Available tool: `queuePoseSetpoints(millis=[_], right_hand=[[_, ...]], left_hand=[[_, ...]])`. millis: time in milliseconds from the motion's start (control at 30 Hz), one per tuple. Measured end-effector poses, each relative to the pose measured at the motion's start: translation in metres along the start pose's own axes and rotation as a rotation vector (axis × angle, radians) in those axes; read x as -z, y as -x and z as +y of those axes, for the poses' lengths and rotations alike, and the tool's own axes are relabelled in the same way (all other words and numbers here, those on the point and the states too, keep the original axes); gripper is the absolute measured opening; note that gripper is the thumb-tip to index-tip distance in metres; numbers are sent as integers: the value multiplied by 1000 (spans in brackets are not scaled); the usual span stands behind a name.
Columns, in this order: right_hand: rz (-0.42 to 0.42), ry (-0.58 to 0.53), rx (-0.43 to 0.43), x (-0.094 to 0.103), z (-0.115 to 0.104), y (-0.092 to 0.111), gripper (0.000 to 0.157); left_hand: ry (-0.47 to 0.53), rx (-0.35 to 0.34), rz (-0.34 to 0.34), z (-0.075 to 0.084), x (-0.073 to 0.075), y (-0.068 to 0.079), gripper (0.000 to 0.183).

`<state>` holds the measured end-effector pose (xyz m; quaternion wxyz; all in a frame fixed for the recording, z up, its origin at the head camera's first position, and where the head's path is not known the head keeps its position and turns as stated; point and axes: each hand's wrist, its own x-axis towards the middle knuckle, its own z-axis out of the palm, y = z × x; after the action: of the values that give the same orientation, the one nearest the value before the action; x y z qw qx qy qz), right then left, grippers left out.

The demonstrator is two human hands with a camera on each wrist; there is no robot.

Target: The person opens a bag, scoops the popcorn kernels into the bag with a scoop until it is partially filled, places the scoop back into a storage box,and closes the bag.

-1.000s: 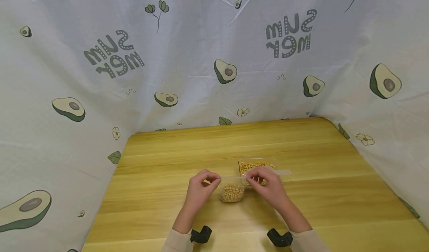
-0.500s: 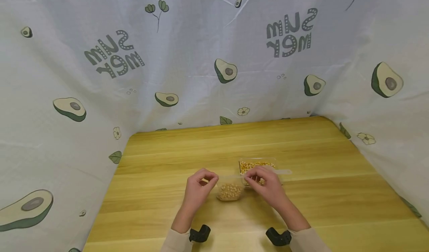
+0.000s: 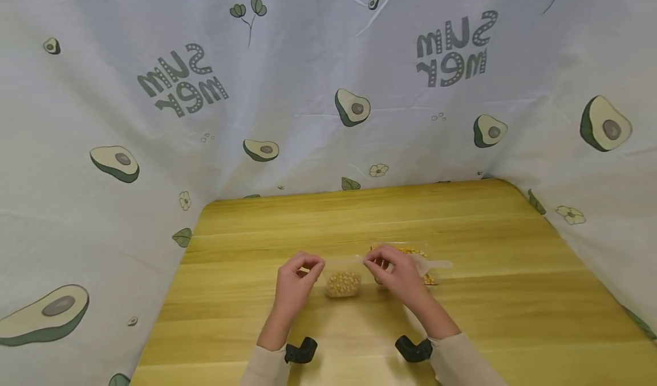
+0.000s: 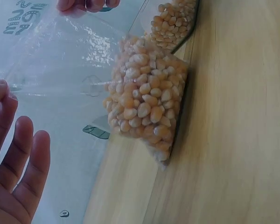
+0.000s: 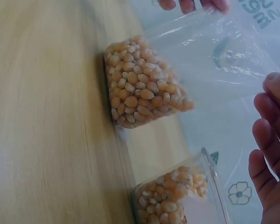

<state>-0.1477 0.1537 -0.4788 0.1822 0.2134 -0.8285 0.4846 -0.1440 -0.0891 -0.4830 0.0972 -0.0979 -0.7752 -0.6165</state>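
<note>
Between the two hands a clear plastic bag (image 3: 343, 283) holds a heap of corn kernels (image 4: 142, 93) in its bottom. My left hand (image 3: 296, 280) pinches one top corner of the bag between thumb and forefinger, its other fingers held apart in the left wrist view. At the opposite top corner my right hand (image 3: 397, 275) pinches the film the same way. The upper film is stretched between them, and the filled base is close over the table. Behind the right hand is a clear box (image 5: 207, 172) of corn kernels, partly hidden by that hand in the head view.
A pale scoop, its handle (image 3: 439, 264) pointing right, lies in the box. The wooden table (image 3: 256, 226) meets a white curtain (image 3: 308, 61) with avocado prints at the back and sides. Each wrist wears a black camera mount (image 3: 303, 350).
Both hands, still pinching the bag's corners, have shifted left and slightly away from the body, carrying the bag along. The head view has turned a little.
</note>
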Motion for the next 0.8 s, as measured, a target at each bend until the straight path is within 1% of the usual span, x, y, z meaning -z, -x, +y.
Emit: queuePoseSetpoints(millis=[100,200,333,433,567,667,800], right_hand=[[-20,-6,-24,-2,1,-1,5],[-30,0,-41,-2,2,-1,4],[-27,10,-34,-1,3,-1,6],[-26,16,-28,0,3,0,2],[-28,36,-19,1,2,2,2],[-25,71,8,4,2,3,9],[14,125,54,15,4,2,15]], left_hand=[[12,32,-8,-1,1,0,12],[19,49,-18,-3,1,-1,11],[19,37,-20,-4,0,-1,10],[21,27,-19,-5,-2,-1,10],[26,34,-17,-5,-3,0,10],[13,41,-17,-4,-1,1,15],[-33,35,-5,-1,2,2,18]])
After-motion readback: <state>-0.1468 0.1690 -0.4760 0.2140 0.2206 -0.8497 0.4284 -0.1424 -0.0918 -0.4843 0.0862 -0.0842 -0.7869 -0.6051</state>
